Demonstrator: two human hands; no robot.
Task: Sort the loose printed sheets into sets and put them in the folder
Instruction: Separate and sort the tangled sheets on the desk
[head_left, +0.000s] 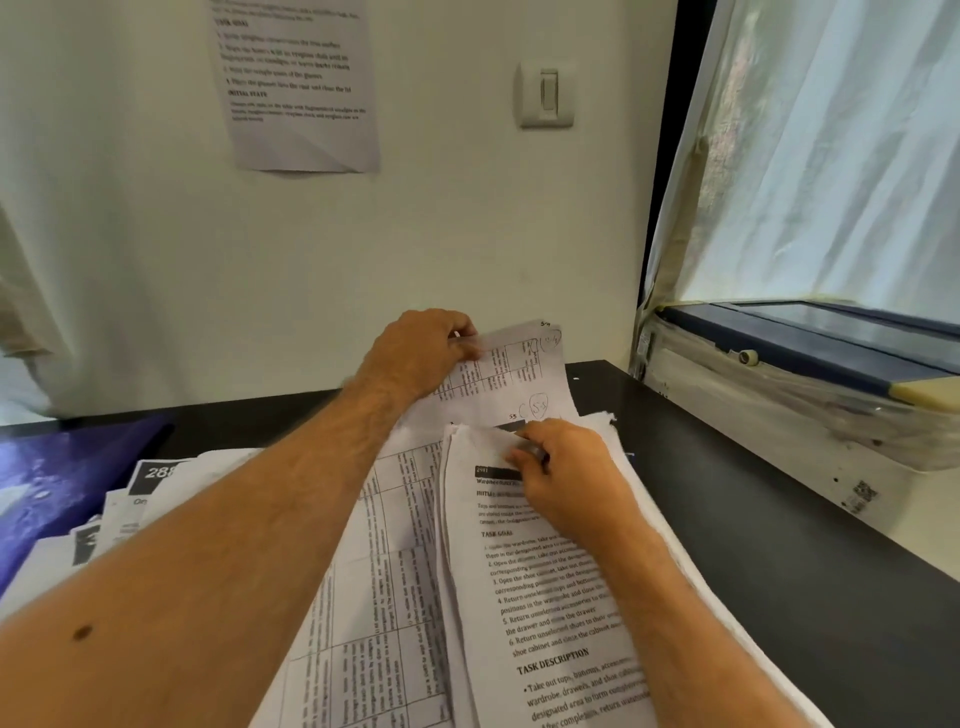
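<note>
Head view, looking down over both forearms onto a dark worktop (753, 493) against a pale wall. Left hand (421, 348) reaches to the far side and pinches the top edge of a table-printed sheet (514, 374), lifting it so the page stands curled off the pile. Right hand (566, 478) rests on the near-right stack (545, 597), fingers curled and pinching at the top corner of its uppermost page, the one headed with a black bar and "TASK GOAL" text. Between the arms lies a grid-printed sheet (384, 571), flat, overlapped by the right stack's left edge. More loose sheets (130, 499) fan out at the left, partly over a blue folder (47, 478) lying at the far-left of the worktop. A printed notice (296, 83) is on the wall, a light switch (545, 96) to its right, a covered window (831, 156) at far right. Sorting seems mid-way; nothing visibly sits inside the folder yet. Risks, as judged: the lifted sheet is held by one edge only and may crease or tear if pulled while its lower part is trapped under the stack; the right pinch could take two pages at once and mix sets; the left fan could slide further.
</note>
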